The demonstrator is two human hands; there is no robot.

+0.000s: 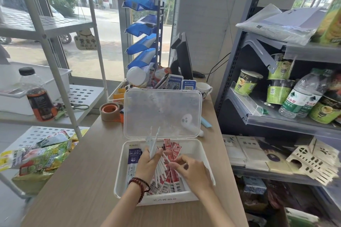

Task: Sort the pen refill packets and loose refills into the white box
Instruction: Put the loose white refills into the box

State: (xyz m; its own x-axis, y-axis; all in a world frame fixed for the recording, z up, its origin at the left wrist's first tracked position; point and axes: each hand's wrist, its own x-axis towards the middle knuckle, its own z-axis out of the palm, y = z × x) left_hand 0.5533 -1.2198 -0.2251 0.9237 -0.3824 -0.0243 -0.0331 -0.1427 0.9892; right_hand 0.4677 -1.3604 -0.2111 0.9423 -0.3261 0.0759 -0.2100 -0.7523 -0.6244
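The white box (120,177) sits open on the wooden counter, its clear lid (162,112) standing up behind it. Inside lie red refill packets (172,180) and a blue-and-white refill packet (133,160) along the left wall. My left hand (147,164) grips a bundle of loose white refills (154,145) that fans out above and below the fist. My right hand (191,169) is over the box's right half and pinches the end of one white refill (167,158) from that bundle.
A tape roll (110,111), a mug (203,88) and a pen holder with QR signs (177,83) stand behind the box. Snack bags (42,155) lie at the left on a white rack. A shelf with cup noodles and bottles (302,97) is at the right.
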